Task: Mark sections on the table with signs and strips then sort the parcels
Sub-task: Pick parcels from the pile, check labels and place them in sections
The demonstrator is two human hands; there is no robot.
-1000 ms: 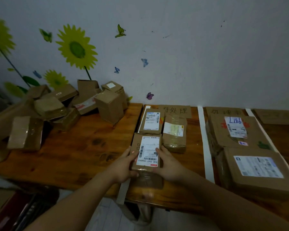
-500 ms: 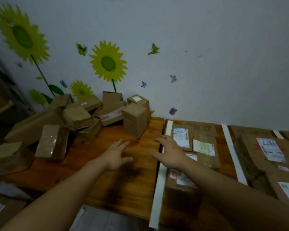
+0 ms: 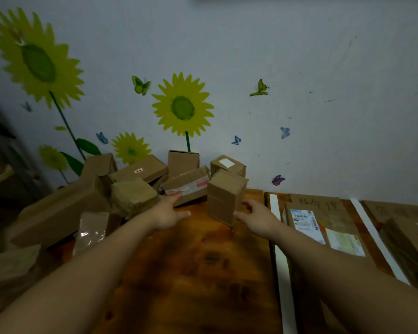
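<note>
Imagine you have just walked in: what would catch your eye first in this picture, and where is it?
The yellow sunflower stickers on the pale wall stand out first, above a jumbled heap of brown parcels at the back left of the wooden table. In the middle, the left hand and right hand, both open, reach towards an upright cardboard box. White strips mark sections on the right.
</note>
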